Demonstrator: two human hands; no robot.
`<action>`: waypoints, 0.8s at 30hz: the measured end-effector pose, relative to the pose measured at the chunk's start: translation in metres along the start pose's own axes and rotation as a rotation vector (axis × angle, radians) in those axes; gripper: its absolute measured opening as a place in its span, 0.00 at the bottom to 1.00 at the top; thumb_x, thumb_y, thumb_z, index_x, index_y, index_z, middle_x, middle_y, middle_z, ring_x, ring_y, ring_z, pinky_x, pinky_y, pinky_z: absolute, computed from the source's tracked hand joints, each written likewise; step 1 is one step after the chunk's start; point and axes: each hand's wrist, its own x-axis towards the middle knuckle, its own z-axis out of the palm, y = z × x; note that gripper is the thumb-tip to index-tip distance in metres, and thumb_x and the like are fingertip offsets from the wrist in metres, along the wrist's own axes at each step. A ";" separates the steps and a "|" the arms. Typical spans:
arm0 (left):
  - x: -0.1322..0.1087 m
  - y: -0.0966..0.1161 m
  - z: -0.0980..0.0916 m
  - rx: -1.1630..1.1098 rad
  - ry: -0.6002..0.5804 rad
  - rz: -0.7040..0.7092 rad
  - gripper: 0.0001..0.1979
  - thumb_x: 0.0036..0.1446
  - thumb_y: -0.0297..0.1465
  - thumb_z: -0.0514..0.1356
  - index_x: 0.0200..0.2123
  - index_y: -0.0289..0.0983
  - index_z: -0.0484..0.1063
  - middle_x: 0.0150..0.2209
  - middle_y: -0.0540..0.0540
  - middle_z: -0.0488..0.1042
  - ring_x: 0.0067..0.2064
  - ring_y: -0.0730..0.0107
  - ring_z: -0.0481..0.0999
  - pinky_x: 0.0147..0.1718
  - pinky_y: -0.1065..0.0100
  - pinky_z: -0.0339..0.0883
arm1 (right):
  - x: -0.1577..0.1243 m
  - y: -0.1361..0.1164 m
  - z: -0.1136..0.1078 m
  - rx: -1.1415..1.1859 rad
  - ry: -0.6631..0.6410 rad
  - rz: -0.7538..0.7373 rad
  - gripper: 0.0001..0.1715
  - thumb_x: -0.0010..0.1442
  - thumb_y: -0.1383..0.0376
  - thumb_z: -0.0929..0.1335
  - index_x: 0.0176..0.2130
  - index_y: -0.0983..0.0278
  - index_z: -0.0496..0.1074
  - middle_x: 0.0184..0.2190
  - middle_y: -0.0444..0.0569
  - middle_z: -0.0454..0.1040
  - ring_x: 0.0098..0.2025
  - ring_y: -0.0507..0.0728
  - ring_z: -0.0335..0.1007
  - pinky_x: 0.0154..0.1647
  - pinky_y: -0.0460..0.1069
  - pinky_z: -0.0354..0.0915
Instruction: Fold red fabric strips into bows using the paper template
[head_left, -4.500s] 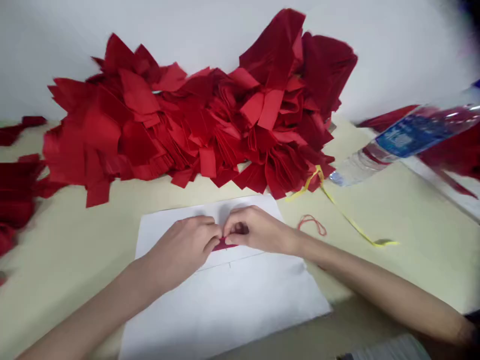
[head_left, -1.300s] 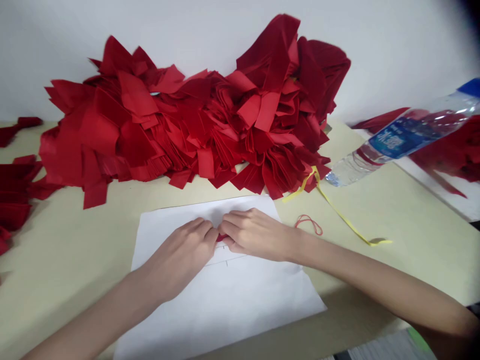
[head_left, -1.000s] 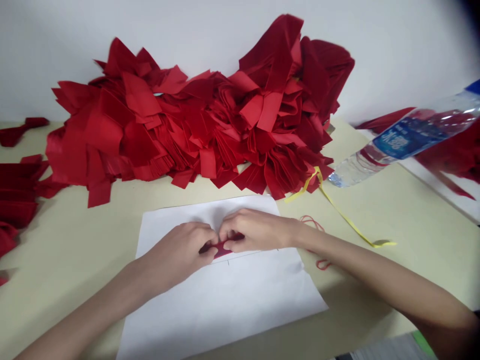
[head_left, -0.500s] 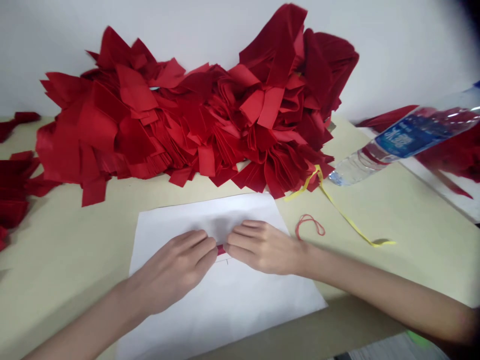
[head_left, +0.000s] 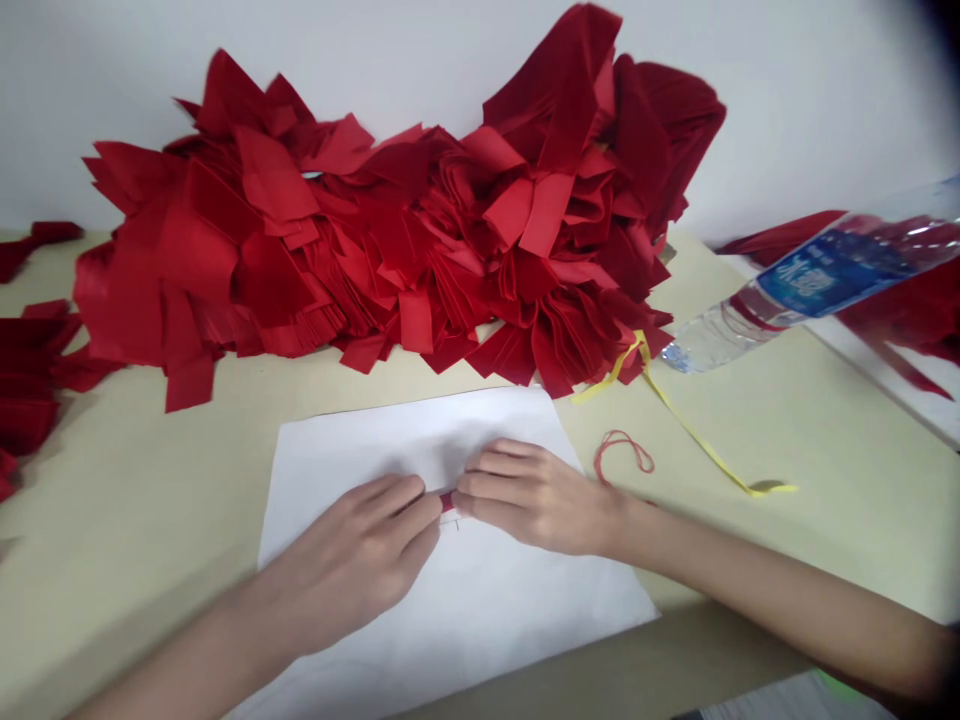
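Both hands meet over a white sheet of paper [head_left: 517, 610] on the table. My left hand [head_left: 386, 535] is closed, its fingertips pinching one end of a small red strip [head_left: 448, 502]. The other end is in the closed fingers of my right hand [head_left: 529, 495]. Only a short bit of the strip shows between the hands; my fingers hide the rest, and I cannot tell its material. A thin line with a short tick mark is drawn on the paper just below it.
A large heap of folded red strips [head_left: 405, 250] lies behind the paper. To the right are a loop of red thread [head_left: 626, 437], a yellow ribbon [head_left: 697, 440] and a clear plastic bottle [head_left: 810, 275] with a blue label, lying tilted. More red pieces [head_left: 30, 370] sit at the left edge.
My left hand has shifted slightly right and down, and the red strip now slants a little between my hands. The view has moved slightly; both hands keep their pinch.
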 end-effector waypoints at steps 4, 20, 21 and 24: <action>0.002 0.001 0.000 -0.053 -0.042 -0.067 0.10 0.53 0.15 0.53 0.27 0.35 0.65 0.27 0.49 0.64 0.30 0.66 0.62 0.27 0.63 0.59 | 0.006 0.001 -0.004 0.048 -0.032 0.065 0.13 0.65 0.69 0.59 0.32 0.66 0.70 0.29 0.46 0.69 0.36 0.53 0.62 0.38 0.49 0.59; 0.009 0.008 -0.002 0.050 -0.128 -0.196 0.08 0.56 0.19 0.53 0.28 0.34 0.67 0.28 0.46 0.64 0.30 0.64 0.64 0.26 0.63 0.61 | 0.011 -0.003 0.006 -0.137 -0.036 0.044 0.12 0.63 0.69 0.60 0.31 0.69 0.69 0.28 0.49 0.68 0.33 0.55 0.60 0.35 0.51 0.57; 0.008 0.008 -0.001 0.083 -0.128 -0.181 0.08 0.55 0.19 0.53 0.27 0.34 0.67 0.27 0.47 0.64 0.29 0.64 0.63 0.25 0.63 0.60 | 0.011 -0.002 0.005 -0.106 -0.034 0.069 0.13 0.63 0.70 0.60 0.31 0.69 0.70 0.28 0.49 0.68 0.33 0.55 0.60 0.36 0.50 0.57; 0.007 0.006 0.004 0.104 -0.098 -0.136 0.10 0.54 0.18 0.52 0.24 0.35 0.66 0.26 0.47 0.65 0.28 0.65 0.64 0.24 0.63 0.60 | 0.011 0.000 0.001 0.004 -0.040 0.126 0.14 0.65 0.67 0.59 0.34 0.68 0.72 0.30 0.48 0.70 0.35 0.54 0.60 0.38 0.50 0.58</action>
